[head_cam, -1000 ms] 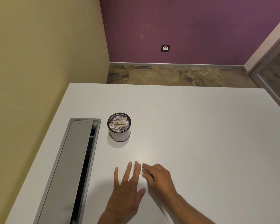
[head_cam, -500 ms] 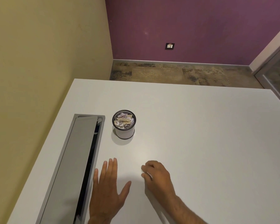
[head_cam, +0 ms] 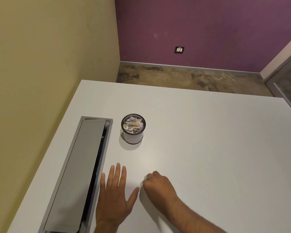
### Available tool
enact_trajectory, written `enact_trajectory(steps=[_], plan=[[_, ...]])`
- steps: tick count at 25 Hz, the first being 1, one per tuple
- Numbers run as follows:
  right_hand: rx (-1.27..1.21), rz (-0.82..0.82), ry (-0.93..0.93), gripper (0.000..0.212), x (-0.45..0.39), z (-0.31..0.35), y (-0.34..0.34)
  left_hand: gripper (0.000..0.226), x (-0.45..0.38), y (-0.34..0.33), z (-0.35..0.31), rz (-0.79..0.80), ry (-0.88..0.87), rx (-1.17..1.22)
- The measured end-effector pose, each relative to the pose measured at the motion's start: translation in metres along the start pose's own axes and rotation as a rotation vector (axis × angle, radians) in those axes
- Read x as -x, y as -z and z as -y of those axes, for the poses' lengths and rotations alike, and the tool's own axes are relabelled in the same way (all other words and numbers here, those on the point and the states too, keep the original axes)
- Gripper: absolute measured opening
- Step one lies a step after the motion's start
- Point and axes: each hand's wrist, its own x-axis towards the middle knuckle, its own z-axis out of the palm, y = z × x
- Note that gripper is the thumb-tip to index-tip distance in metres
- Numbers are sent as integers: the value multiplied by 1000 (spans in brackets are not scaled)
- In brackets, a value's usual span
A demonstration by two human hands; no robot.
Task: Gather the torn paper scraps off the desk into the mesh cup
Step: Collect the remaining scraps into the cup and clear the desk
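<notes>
The mesh cup [head_cam: 133,138], black-rimmed with a pale wall, stands on the white desk [head_cam: 208,148] and is filled with torn paper scraps [head_cam: 133,125]. My left hand [head_cam: 115,194] lies flat on the desk below the cup, fingers straight and spread. To its right, my right hand [head_cam: 158,184] is curled into a loose fist with its fingertips down on the desk. It pinches a small paper scrap, of which only a pale sliver shows at the fingertips. No other loose scraps are visible on the desk.
A long grey cable hatch [head_cam: 81,174] with a dark slot is set into the desk just left of my left hand. A yellow wall borders the desk's left side. Floor and a purple wall lie beyond the far edge.
My left hand slid left and back, away from the right hand. The right hand's fingers closed tighter over the scrap. The view shifted slightly.
</notes>
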Motion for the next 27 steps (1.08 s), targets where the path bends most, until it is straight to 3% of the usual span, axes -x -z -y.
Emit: enact_trajectory(steps=[2,4,6,8,10,11,14,17,21,27], plan=[[6,10,46,6,3,-1,3,91,0,0,-1,-7,-3,-10],[50,17,66,24,5,0,4,95,1,1,-1,-19,-1,-8],[11,-103,3,28,-1,-7,5,99,1,2,-1,-26,-3,2],[-354,-198,-210,10,-16,-19,19,101,1,2,-2,-25,-4,11],[-842,-345,-441,19,-36,-32,45,101,0,1,-2,-22,-1,24],[-938,-470,-465,21,-46,-37,63,101,-1,1,-3,-19,3,31],[-715,-712,-266,22,-78,-42,118,101,-2,2,-2,-7,9,37],[-349,-475,-126,26,-124,-38,153,101,-2,1,-2,-12,14,33],[-92,-73,-136,15,-160,-27,142,100,-4,-1,-1,-17,10,40],[-1,25,-70,13,-180,-28,136,100,-5,-4,-1,-29,6,37]])
